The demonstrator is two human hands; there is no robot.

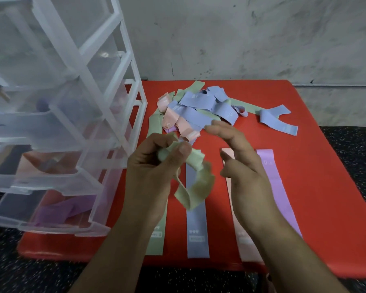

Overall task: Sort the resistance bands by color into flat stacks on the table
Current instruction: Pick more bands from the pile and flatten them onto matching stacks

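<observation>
green band (193,182): crumpled, pinched in left hand (154,163) above red worktop (325,176) | right hand (243,166): fingers relaxed, holding nothing, just beside it | beneath, side by side: flat green band (156,240), flat blue band (195,235), flat pink band (244,246), flat purple band (277,182) | mixed pile (199,106) behind | clear drawer unit (61,102) left

Even, diffuse indoor light; shadows are faint. Wide-angle distortion bends the frame edges. Motion blur softens the green band (195,180).
</observation>
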